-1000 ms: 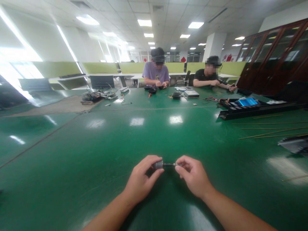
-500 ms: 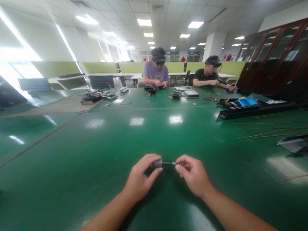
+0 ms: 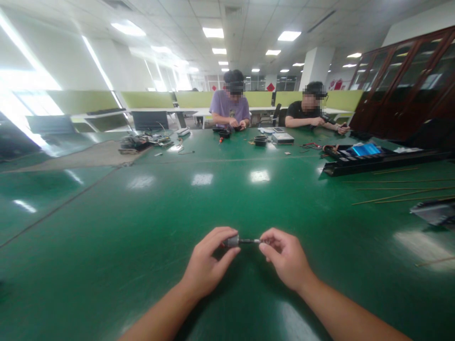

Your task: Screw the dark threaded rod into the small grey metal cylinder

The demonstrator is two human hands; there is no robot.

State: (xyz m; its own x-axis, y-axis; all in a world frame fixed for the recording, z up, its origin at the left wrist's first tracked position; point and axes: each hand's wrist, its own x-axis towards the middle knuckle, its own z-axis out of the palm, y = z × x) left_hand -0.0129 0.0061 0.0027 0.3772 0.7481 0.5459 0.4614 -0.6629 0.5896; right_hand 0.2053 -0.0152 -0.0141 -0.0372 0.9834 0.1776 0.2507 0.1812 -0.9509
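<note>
Evidently, the left hand (image 3: 208, 263) grips the grey cylinder (image 3: 233, 241) between thumb and fingers, while the right hand (image 3: 289, 261) pinches the outer end of the dark shaft (image 3: 248, 241) jutting from it, over the near part of the green table (image 3: 213, 208). Good handling here calls for a firm left grip, a light right pinch and the shaft in line with the cylinder, so that it does not bend; what that pinch covers is hidden.

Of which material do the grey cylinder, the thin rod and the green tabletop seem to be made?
Cylinder: probably metal, dull grey with slight sheen. Rod: perhaps metal, dark with paler end, too small for certainty. Tabletop: glossy, mirroring ceiling lights; maybe painted or plastic-coated.
</note>
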